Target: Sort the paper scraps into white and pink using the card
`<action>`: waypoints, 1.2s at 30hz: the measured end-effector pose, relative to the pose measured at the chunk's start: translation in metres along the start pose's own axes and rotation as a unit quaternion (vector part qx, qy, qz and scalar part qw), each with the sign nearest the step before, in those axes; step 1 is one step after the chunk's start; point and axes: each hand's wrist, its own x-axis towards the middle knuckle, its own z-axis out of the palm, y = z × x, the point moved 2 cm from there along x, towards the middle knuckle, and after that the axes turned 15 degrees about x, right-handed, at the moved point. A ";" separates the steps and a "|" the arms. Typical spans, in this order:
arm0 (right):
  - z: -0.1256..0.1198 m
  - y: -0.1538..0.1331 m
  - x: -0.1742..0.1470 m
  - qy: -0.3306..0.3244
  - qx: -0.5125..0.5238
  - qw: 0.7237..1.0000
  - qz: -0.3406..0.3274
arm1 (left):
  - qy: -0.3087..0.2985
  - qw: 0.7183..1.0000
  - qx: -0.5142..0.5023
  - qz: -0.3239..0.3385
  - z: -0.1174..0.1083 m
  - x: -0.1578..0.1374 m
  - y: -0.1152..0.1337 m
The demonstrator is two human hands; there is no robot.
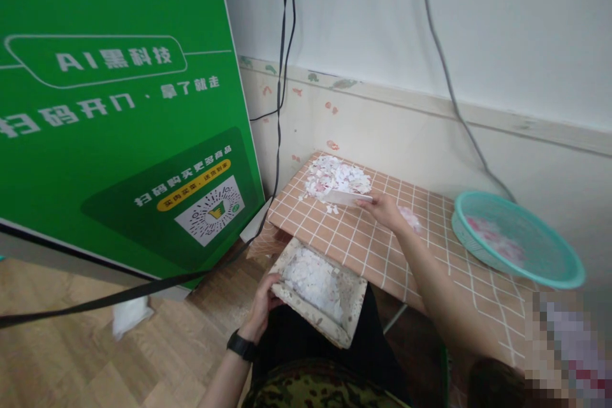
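My left hand (pixel 262 303) grips the left side of a shallow, worn tray (pixel 354 301), held just below the table's front edge. Small white scraps (pixel 313 280) lie inside it. Over the table, my right hand (pixel 380 209) pinches one end of a flat white scraper-like piece (pixel 340 197). Its edge rests against a heap of white and pinkish paper-like scraps (pixel 338 173) at the table's far left corner. A few loose bits sit in front of the piece.
The table (pixel 349 236) has a brown checked cover. At its right stands a turquoise mesh basket (pixel 519 275) with pinkish-white contents. A small pinkish pile (pixel 409 219) lies behind my right wrist. A green cabinet (pixel 119 102) and black cables (pixel 279 89) are at left.
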 end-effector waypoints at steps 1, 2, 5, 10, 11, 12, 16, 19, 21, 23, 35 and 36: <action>0.000 0.003 0.003 -0.003 -0.002 1.000 0.001 | -0.003 1.000 0.000 -0.004 0.002 0.000 -0.005; 0.000 0.005 0.004 -0.005 -0.006 1.000 0.006 | -0.004 1.000 0.000 -0.008 0.005 0.000 -0.011; 0.006 0.008 0.001 -0.015 -0.020 1.000 0.015 | -0.025 1.000 0.007 -0.004 0.013 0.000 -0.027; 0.002 0.007 0.003 -0.073 0.003 0.997 -0.015 | -0.090 0.996 0.000 0.023 0.027 -0.002 -0.039; -0.003 0.007 0.005 -0.084 0.006 0.996 -0.018 | -0.099 0.994 0.001 0.036 0.029 -0.003 -0.038; -0.009 0.007 0.008 -0.098 0.008 0.995 -0.020 | -0.107 0.993 0.003 0.050 0.030 -0.004 -0.037; -0.035 0.006 0.017 -0.163 0.007 0.987 -0.013 | -0.124 0.988 0.025 0.090 0.032 -0.005 -0.030; -0.045 0.004 0.023 -0.165 0.002 0.986 0.001 | -0.117 0.987 0.041 0.100 0.031 -0.004 -0.026; -0.041 0.005 0.026 -0.159 0.010 0.987 0.003 | -0.111 0.988 0.044 0.095 0.031 -0.005 -0.025; -0.030 0.007 0.028 -0.158 0.026 0.987 -0.003 | -0.116 0.988 0.044 0.096 0.031 -0.006 -0.025; -0.055 0.017 0.040 -0.240 0.013 0.971 0.004 | -0.117 0.989 0.020 0.093 0.030 -0.008 -0.029; -0.057 0.017 0.041 -0.225 0.011 0.974 0.004 | -0.116 0.988 0.021 0.095 0.031 -0.008 -0.029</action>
